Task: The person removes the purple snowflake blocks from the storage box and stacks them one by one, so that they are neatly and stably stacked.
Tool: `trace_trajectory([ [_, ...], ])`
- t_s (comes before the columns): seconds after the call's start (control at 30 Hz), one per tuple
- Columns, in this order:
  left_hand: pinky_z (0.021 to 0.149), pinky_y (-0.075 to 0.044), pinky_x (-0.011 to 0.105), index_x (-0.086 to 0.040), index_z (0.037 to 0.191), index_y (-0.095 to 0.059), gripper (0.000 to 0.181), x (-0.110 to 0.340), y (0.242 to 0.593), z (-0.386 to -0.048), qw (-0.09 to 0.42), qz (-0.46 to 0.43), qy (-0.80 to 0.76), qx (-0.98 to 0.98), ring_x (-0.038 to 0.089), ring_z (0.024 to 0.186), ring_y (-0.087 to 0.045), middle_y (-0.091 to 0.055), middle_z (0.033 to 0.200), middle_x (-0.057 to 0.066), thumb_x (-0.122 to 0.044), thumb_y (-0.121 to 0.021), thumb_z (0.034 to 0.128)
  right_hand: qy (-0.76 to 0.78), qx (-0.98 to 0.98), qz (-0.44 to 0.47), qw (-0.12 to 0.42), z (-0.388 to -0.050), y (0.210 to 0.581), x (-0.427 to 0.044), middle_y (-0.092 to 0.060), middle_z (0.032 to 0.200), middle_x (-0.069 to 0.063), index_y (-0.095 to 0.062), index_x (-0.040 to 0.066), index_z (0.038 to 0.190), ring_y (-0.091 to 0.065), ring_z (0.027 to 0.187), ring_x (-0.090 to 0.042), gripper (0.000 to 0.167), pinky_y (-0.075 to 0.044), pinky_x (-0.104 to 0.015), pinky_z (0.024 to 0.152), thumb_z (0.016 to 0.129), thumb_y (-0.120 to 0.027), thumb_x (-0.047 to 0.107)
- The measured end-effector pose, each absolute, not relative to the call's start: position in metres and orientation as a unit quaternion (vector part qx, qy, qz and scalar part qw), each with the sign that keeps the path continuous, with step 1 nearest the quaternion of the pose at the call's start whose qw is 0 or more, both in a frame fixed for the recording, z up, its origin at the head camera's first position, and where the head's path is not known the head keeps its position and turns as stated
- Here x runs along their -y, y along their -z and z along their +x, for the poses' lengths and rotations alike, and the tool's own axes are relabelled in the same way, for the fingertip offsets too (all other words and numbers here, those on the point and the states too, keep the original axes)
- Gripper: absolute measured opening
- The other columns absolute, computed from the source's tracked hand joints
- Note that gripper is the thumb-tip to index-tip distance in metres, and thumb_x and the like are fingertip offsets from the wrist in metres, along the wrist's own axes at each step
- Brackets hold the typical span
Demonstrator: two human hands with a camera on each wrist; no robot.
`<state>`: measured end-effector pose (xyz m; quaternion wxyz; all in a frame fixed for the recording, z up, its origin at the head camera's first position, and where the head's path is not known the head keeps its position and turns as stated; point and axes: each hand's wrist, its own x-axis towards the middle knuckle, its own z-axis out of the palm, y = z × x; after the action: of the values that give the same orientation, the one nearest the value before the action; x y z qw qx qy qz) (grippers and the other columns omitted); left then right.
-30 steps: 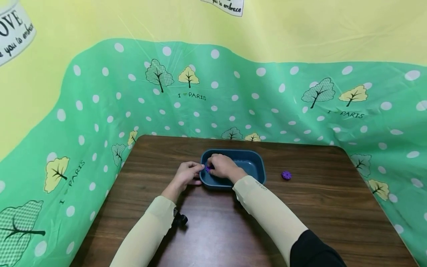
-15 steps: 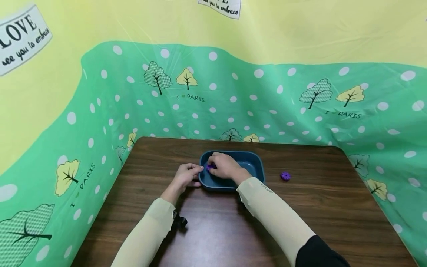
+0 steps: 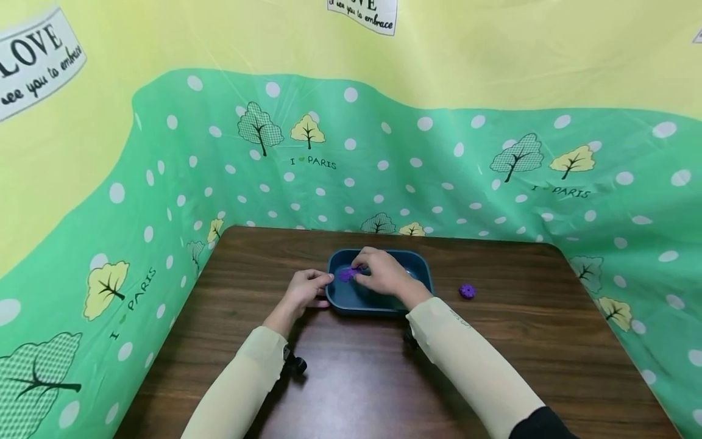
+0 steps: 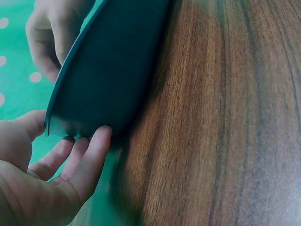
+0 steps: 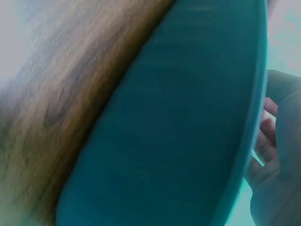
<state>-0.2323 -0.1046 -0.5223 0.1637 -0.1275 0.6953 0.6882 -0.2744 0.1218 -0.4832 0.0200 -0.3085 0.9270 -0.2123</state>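
Observation:
My left hand (image 3: 303, 289) grips the left end of a dark blue tray (image 3: 378, 311). In the left wrist view its thumb lies at the rim and its fingertips press the outer wall. Over the left half of the tray, my right hand (image 3: 381, 271) reaches in with bent fingers. A purple flower-shaped piece (image 3: 347, 275) lies inside, close to those fingertips. More purple shows between the right thumb and index finger, which seem to pinch a piece, partly hidden. The right wrist view shows mostly the outer wall of the tray (image 5: 164, 117).
Right of the tray, another purple flower-shaped piece (image 3: 467, 291) lies on the brown wooden table (image 3: 351, 378). A patterned green and yellow cloth (image 3: 351, 122) hangs behind and at both sides of the table.
My right hand has shifted to the right and slightly up inside the tray, and more purple shows by its fingertips. My left hand stays on the tray's left end.

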Motion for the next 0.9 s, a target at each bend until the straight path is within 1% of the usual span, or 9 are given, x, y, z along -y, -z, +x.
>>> trace_trajectory([
  [0.27,0.070,-0.067,0.039,-0.001,0.116,-0.067,0.031,0.104,0.524,-0.233,0.157,-0.124,-0.695,-0.691,0.020,0.084,-0.070,-0.067,0.102,0.015,-0.024,-0.073,0.0972,0.273,-0.917,-0.291,-0.007,-0.272,0.477,-0.147,-0.066,0.111,0.000,-0.077,0.012,0.109,-0.064,0.098,-0.018,0.019,-0.062,-0.037,0.086,0.091,-0.078,0.016],
  [0.53,0.067,-0.067,0.038,0.000,0.116,-0.067,0.029,0.104,0.522,-0.233,0.157,-0.126,-0.695,-0.691,0.021,0.084,-0.070,-0.067,0.099,0.014,-0.021,-0.072,0.0974,0.301,-0.913,-0.274,-0.027,-0.270,0.473,-0.167,-0.068,0.111,0.000,-0.078,0.013,0.107,-0.065,0.097,-0.018,0.017,-0.060,-0.035,0.079,0.091,-0.078,0.016],
  [0.7,0.071,-0.067,0.041,0.000,0.117,-0.067,0.029,0.103,0.523,-0.233,0.158,-0.126,-0.694,-0.691,0.024,0.088,-0.071,-0.066,0.102,0.016,-0.021,-0.071,0.0978,0.305,-0.912,-0.269,-0.043,-0.266,0.471,-0.182,-0.069,0.111,-0.002,-0.078,0.010,0.107,-0.065,0.095,-0.020,0.017,-0.059,-0.036,0.078,0.090,-0.079,0.013],
  [0.9,0.070,-0.067,0.040,0.000,0.118,-0.068,0.032,0.103,0.526,-0.233,0.154,-0.124,-0.690,-0.696,0.028,0.093,-0.071,-0.066,0.107,0.019,-0.024,-0.073,0.0972,0.298,-0.916,-0.263,-0.058,-0.260,0.469,-0.200,-0.069,0.111,-0.004,-0.077,0.009,0.107,-0.065,0.096,-0.023,0.018,-0.060,-0.040,0.081,0.090,-0.078,0.013],
])
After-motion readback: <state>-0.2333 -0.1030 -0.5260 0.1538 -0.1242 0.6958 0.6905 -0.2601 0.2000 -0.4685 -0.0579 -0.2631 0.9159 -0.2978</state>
